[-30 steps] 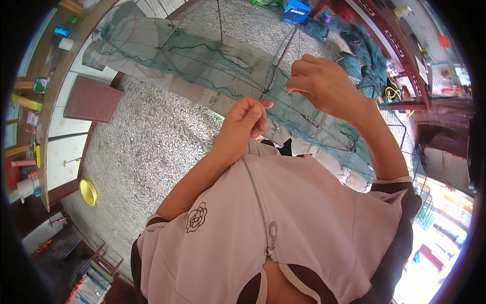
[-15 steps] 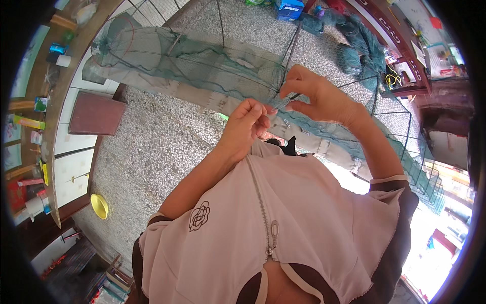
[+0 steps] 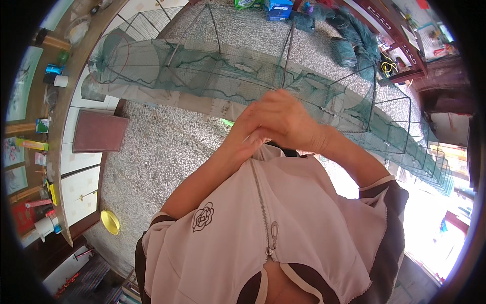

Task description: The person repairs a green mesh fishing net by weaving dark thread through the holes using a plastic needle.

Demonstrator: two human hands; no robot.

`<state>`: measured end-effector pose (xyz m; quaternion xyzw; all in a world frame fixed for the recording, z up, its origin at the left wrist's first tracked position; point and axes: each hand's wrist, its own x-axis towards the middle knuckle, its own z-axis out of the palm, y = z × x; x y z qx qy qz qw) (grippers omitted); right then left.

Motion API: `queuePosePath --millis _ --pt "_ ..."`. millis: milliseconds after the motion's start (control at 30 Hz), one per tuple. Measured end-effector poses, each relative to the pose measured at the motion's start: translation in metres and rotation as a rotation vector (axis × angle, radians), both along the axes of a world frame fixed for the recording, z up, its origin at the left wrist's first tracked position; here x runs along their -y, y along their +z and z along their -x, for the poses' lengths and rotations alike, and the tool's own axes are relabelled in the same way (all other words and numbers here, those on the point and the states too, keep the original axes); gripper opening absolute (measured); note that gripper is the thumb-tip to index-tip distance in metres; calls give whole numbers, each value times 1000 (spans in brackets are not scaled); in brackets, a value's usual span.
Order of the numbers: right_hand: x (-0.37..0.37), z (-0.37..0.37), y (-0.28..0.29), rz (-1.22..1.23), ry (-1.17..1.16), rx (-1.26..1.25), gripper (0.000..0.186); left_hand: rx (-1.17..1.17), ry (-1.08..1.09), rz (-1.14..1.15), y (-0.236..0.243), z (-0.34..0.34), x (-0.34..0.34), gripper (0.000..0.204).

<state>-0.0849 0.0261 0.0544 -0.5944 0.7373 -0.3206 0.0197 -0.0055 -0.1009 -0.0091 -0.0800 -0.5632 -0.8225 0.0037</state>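
In front of my chest, my two hands have come together. My right hand is curled and closed, slightly smeared by motion, and overlaps the fingers of my left hand. The left thumb shows below, bent inward; the left hand also looks closed. Whatever is between the fingers is hidden. Just beyond them stretches a long green mesh net trap on dark wire frames. It runs from the upper left to the lower right, and its near side lies close to my knuckles.
Beneath the net runs a long grey-beige surface. On the speckled floor sit a yellow basin and a blue box. More bundled green netting lies at the back right. A brown board leans by white cabinets, left.
My right hand has moved down and left from the net's edge onto my left hand. Before, the hands were apart with thin strands between them. The view has shifted slightly.
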Motion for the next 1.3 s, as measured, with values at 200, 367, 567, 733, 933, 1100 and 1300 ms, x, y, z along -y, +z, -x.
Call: queuePosePath --millis 200,367,567,733,933,1100,1300 --pt "17 -24 36 162 77 197 14 -154 135 -128 0 9 -13 29" --pt "-5 -23 61 604 -196 563 2 -442 210 612 26 16 -9 33" --pt "-36 -6 100 892 -80 461 22 -330 40 463 32 30 -3 12" --pt "-70 -5 125 930 17 642 23 -164 -120 375 42 32 2 12" --pt "-89 3 116 844 -217 263 23 -135 -109 482 51 37 9 11" --pt "-98 1 130 456 -282 -82 19 -114 -79 526 52 37 15 10" --pt "-115 -7 125 -14 -603 -115 8 -162 -45 562 57 41 36 10"
